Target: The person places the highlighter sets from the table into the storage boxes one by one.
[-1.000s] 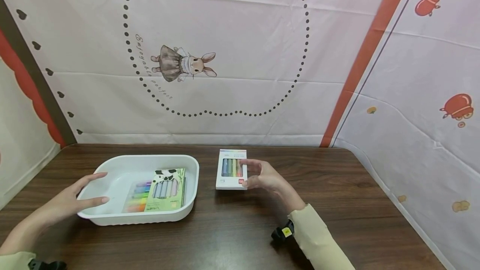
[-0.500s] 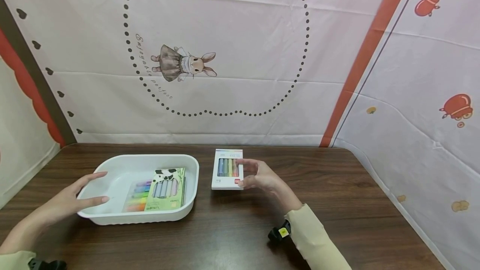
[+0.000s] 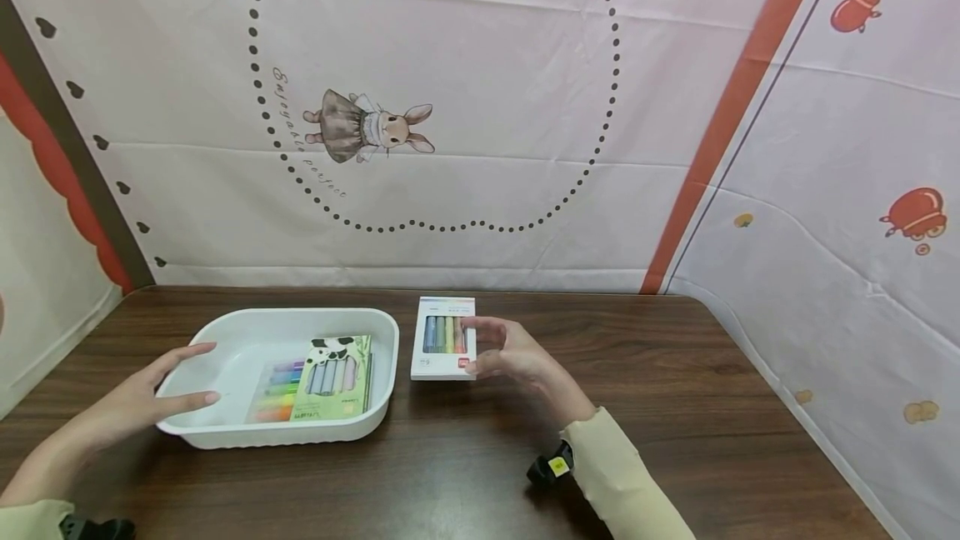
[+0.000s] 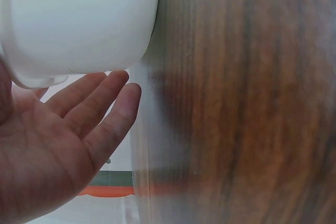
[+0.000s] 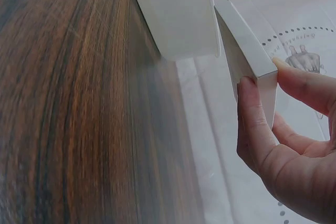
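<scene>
While right hand (image 3: 510, 352) pinches marker box (image 3: 442, 337), label unreadable; left hand (image 3: 146, 402) spread.

**Surroundings as found**

I sit at a dark wood table (image 3: 465, 473), grain running left to right. Pale cloth (image 3: 480, 65) hangs behind it, creased, printed with a rabbit (image 3: 367, 127) inside a dotted ring. An orange stripe (image 3: 720, 123) marks the right corner; red bugs (image 3: 915, 215) dot the side panel. Light is even.
</scene>
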`<action>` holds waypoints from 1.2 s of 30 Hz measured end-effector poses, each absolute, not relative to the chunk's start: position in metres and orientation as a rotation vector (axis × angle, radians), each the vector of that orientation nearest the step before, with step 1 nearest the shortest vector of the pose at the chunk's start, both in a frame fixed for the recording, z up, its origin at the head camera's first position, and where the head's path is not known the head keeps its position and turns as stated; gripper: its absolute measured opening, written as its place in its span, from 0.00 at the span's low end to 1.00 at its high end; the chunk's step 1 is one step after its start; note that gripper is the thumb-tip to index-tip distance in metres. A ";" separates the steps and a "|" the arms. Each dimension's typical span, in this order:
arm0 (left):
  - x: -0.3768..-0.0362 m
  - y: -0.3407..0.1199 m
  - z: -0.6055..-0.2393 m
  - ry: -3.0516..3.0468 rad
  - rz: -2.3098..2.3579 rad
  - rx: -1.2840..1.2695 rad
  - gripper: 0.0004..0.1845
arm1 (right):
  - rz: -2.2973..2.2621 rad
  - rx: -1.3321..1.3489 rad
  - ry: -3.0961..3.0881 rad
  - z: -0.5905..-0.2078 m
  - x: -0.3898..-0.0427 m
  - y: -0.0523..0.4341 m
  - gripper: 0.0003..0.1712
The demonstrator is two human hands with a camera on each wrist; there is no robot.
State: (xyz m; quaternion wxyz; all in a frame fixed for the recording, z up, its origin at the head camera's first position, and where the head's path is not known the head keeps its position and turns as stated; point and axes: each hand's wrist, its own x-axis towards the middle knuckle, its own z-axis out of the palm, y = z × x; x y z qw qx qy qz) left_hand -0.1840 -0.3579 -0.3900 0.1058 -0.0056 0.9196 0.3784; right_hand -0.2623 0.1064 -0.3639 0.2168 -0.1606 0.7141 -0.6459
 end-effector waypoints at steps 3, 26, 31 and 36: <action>-0.185 -0.358 -0.390 2.708 1.111 -0.018 0.44 | -1.796 -0.432 1.973 -0.363 -0.262 0.103 0.40; -0.183 -0.357 -0.391 2.752 1.104 0.022 0.43 | -1.775 -0.487 1.985 -0.354 -0.258 0.082 0.39; -0.183 -0.357 -0.391 2.756 1.103 0.027 0.42 | -1.762 -0.486 1.988 -0.353 -0.256 0.077 0.39; -0.182 -0.357 -0.390 2.751 1.099 0.026 0.42 | -1.767 -0.486 1.966 -0.351 -0.255 0.072 0.39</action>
